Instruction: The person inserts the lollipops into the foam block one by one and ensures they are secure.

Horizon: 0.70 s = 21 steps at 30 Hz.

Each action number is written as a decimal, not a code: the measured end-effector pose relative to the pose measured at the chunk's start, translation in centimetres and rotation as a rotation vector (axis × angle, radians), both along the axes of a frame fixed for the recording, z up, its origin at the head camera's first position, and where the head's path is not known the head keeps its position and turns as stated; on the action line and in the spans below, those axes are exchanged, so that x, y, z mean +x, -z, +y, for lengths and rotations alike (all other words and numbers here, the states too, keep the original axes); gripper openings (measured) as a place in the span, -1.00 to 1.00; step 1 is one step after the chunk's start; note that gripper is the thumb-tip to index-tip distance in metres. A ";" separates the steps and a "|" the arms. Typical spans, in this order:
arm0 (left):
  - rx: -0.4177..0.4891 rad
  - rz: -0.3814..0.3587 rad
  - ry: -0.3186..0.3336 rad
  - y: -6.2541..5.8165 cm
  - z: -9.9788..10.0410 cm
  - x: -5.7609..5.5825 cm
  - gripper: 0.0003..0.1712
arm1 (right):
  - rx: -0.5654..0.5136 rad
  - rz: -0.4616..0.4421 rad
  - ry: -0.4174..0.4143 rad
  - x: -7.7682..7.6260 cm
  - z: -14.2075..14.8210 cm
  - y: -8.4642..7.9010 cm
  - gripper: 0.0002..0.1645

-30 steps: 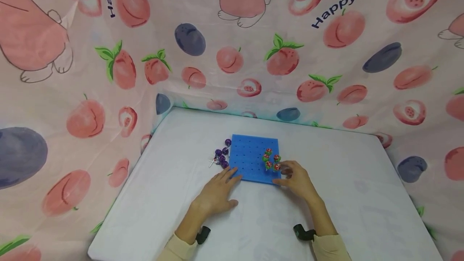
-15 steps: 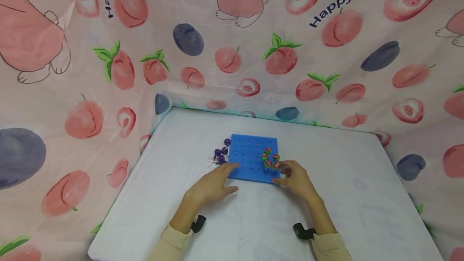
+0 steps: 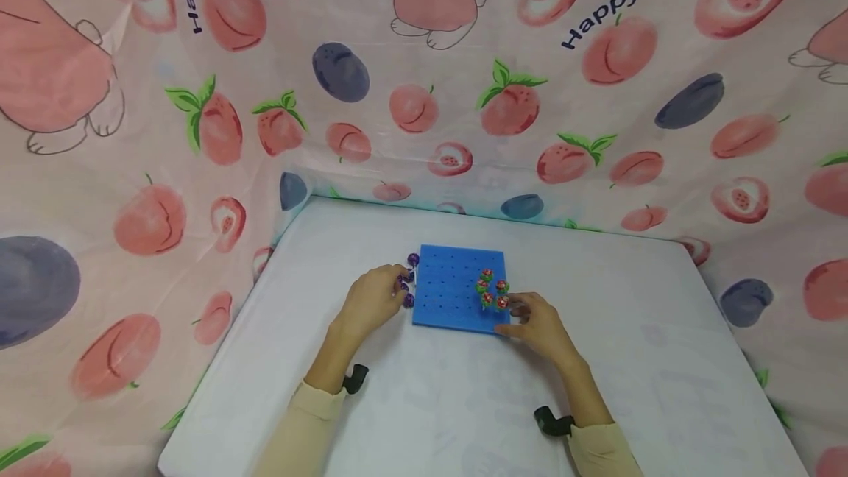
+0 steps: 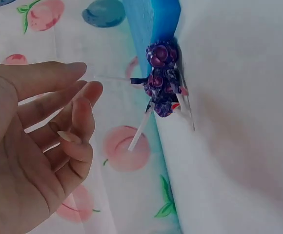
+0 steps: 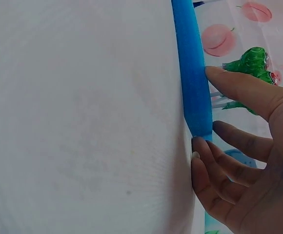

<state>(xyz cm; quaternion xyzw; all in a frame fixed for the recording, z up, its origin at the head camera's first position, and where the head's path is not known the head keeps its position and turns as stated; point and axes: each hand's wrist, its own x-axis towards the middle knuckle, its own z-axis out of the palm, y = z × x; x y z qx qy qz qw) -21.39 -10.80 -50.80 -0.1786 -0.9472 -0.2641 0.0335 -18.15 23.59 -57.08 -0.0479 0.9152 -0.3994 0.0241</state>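
In the head view, a blue board (image 3: pixel 445 271) with rows of small holes lies on the white table. Several purple-wrapped lollipops (image 4: pixel 162 53) lie along its left edge, white sticks poking out. My left hand (image 3: pixel 373 300) is right beside them and covers some; in the left wrist view its thumb and bent fingers stand apart, close to one stick (image 4: pixel 113 78), with nothing between them. My right hand (image 3: pixel 539 321) rests at the board's near right corner, its thumb and fingertips (image 5: pixel 215 71) against the edge. Several red-and-green lollipops (image 3: pixel 487 299) stand upright in holes near that hand.
The white table (image 3: pixel 596 381) extends around the board on all sides. A fruit-patterned cloth (image 3: pixel 397 65) hangs behind the table and along its sides. A small black device (image 3: pixel 355 379) is on the left wrist, another black device (image 3: pixel 553 422) on the right.
My left hand has left the board's near left corner and moved forward and left to the purple lollipops, its fingers now bent. The right hand has stayed at the board's corner.
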 end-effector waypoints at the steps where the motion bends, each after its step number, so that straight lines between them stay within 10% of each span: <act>1: -0.014 0.007 -0.003 -0.1 0.0 -0.3 -0.67 | 0.000 -0.001 0.002 0.0 0.0 0.0 -0.12; 21: -0.280 0.015 0.017 1.9 0.9 -4.9 -0.66 | 0.008 0.010 -0.001 0.3 -0.1 -0.2 -0.13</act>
